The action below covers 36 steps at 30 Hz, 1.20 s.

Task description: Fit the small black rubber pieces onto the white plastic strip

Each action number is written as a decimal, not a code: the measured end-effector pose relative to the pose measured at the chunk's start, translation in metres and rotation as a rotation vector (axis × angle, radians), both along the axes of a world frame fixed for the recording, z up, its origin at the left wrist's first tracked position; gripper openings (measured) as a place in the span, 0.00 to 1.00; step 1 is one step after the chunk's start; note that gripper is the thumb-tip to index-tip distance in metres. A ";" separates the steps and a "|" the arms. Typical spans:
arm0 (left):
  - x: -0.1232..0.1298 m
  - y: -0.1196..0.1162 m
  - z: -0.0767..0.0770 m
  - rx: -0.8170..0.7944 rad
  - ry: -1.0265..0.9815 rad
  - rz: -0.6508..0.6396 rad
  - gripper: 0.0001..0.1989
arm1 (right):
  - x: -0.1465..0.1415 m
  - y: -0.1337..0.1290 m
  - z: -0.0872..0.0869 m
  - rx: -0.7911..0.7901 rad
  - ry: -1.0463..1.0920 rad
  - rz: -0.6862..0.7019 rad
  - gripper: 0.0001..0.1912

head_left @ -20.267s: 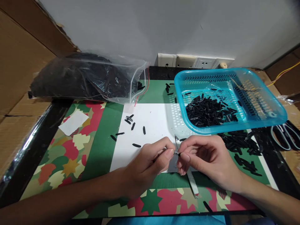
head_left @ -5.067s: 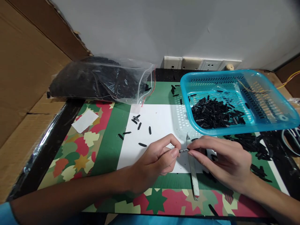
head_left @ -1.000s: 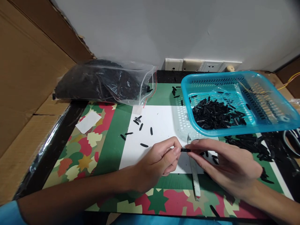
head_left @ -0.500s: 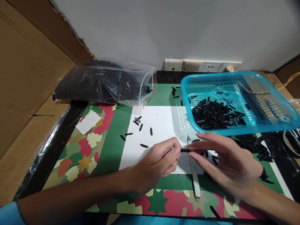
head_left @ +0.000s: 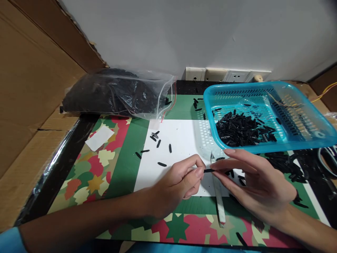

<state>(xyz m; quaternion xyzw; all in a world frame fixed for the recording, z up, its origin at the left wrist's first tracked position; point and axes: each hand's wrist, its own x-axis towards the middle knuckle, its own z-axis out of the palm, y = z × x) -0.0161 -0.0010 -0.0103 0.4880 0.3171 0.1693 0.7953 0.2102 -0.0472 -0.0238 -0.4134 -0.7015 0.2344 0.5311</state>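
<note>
A small black strip (head_left: 209,170) is held between both hands above the white paper (head_left: 181,133). My left hand (head_left: 185,177) is curled, its thumb and index finger pinching the strip's left end. My right hand (head_left: 247,179) grips the right end between thumb and fingertips. Beneath the strip, a white craft knife (head_left: 218,200) lies with its tip pointing away from me. Several loose black pieces (head_left: 170,148) lie on the paper to the left, and others are partly hidden by my right hand.
A blue plastic basket (head_left: 289,144) with a pile of black pieces stands at the back right. The zip bag (head_left: 113,93) of black material lies at the back left. A white scrap (head_left: 99,138) is at left; scissors (head_left: 326,160) lie at the right edge.
The black strip has turned slightly between the fingers, so its dotted face no longer shows. My right hand's fingers have shifted a little to the right.
</note>
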 end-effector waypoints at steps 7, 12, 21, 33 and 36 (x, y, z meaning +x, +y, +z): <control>0.001 0.000 -0.001 -0.008 -0.027 0.014 0.13 | 0.001 0.001 -0.001 -0.023 0.028 0.029 0.40; 0.000 0.000 0.000 0.006 -0.017 0.020 0.13 | 0.002 -0.001 -0.004 -0.057 0.030 0.025 0.40; 0.001 0.000 0.001 0.008 -0.016 0.021 0.12 | 0.002 0.000 -0.005 -0.048 0.034 0.031 0.38; 0.000 0.000 0.001 0.024 -0.022 0.021 0.14 | 0.003 0.000 -0.003 -0.072 0.026 0.039 0.38; 0.000 0.000 0.001 0.010 -0.037 0.025 0.14 | 0.003 0.000 -0.003 -0.063 0.009 0.043 0.38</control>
